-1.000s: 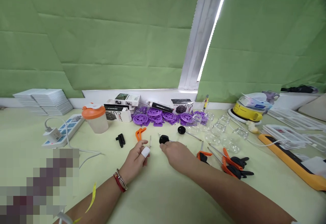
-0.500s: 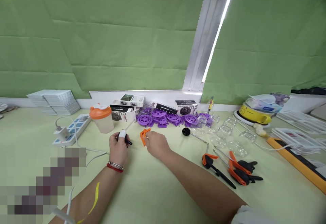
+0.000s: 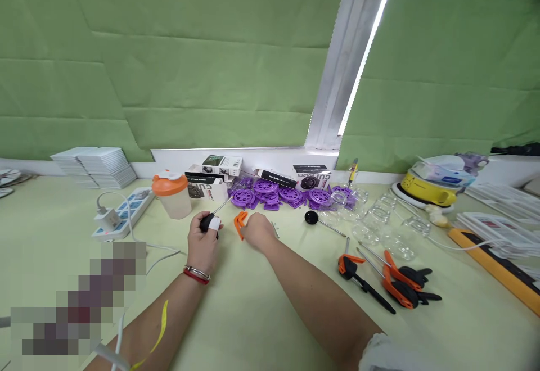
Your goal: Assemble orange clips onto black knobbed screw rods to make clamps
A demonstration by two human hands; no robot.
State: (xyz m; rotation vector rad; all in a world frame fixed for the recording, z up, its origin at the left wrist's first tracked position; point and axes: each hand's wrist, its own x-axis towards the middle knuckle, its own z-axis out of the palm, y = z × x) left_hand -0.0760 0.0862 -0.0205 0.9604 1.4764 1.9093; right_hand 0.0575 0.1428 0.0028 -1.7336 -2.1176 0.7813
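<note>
My left hand point(image 3: 203, 243) grips a small black handle point(image 3: 206, 222) with a thin metal rod point(image 3: 223, 206) that sticks up and to the right. One finger wears a white cot, and the wrist has a red and a metal bracelet. My right hand point(image 3: 258, 231) lies just right of it, its fingertips closed on an orange plastic piece point(image 3: 239, 223) that rests on the pale green table point(image 3: 261, 315). A short metal pin point(image 3: 275, 229) lies beside my right hand. A black knob on a rod point(image 3: 311, 217) lies further right.
Purple discs point(image 3: 276, 195) and small boxes point(image 3: 215, 170) line the back. An orange-lidded shaker point(image 3: 171, 194), a power strip point(image 3: 122, 209) and stacked white tiles point(image 3: 95, 166) stand left. Clear glass jars point(image 3: 379, 225), orange-black clamps point(image 3: 399, 284), a yellow device point(image 3: 428, 188) and an orange bar point(image 3: 493, 270) lie right.
Both hands moved left. My right hand left the black knob and took the orange piece. My left hand went to the black piece and now holds it with the rod.
</note>
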